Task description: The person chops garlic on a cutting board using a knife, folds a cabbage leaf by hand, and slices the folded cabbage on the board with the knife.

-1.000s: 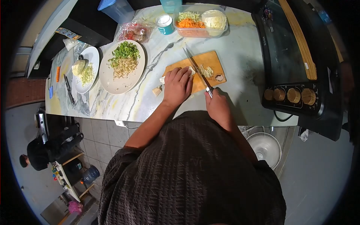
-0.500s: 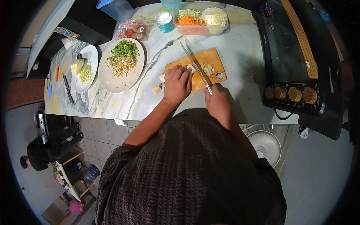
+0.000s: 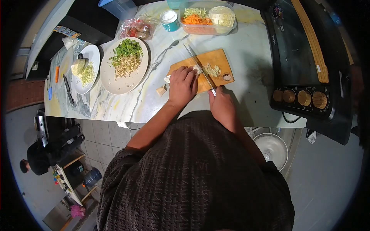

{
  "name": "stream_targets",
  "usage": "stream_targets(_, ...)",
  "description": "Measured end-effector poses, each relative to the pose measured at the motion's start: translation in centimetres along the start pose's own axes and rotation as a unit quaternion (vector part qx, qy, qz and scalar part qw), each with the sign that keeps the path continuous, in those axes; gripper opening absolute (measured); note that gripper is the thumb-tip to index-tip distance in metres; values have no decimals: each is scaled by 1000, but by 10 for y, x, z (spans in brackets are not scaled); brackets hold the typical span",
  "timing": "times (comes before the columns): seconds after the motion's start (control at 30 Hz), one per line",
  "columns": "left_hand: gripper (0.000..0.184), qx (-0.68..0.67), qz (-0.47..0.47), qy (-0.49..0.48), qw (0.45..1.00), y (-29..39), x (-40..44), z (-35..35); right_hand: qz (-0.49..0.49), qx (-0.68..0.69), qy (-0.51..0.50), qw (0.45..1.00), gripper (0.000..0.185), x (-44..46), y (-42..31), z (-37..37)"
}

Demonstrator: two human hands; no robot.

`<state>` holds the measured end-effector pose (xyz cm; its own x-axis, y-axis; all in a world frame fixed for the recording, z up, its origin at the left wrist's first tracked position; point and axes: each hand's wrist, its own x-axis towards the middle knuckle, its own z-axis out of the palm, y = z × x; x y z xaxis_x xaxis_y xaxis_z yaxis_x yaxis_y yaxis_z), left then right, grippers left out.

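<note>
A wooden cutting board (image 3: pixel 217 57) lies at a slant on the counter. My right hand (image 3: pixel 222 106) is closed round the handle of a kitchen knife (image 3: pixel 202 70), whose long blade points up and left across the board. My left hand (image 3: pixel 183 85) presses on a pale, whitish piece of food (image 3: pixel 167 79) at the board's left part, mostly hidden under the fingers and right beside the blade. Thin pale strips (image 3: pixel 212 70) lie right of the knife, and a small round slice (image 3: pixel 227 77) sits by the board's right edge. A cream-coloured chunk (image 3: pixel 161 91) rests near the left wrist.
A plate (image 3: pixel 111 86) holds chopped greens and bean sprouts; another plate (image 3: pixel 83 90) has shredded cabbage. Near it lies a second knife (image 3: pixel 68 90). At the back stand a jar (image 3: pixel 169 22) and a plastic container (image 3: pixel 200 30) of shredded vegetables. A black oven (image 3: pixel 300 73) stands right.
The knife has shifted slightly left, its blade closer to the left fingers. My left hand stays on the pale piece. The view has tilted very slightly.
</note>
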<state>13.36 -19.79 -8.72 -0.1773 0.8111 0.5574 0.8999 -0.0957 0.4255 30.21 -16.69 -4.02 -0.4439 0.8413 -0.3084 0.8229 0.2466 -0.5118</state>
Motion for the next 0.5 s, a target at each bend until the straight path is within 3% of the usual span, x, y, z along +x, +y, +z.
stream_targets(0.5,21,-14,-17,-14,1000,0,1,1,8,25,-8,1000,35,4,-3,6)
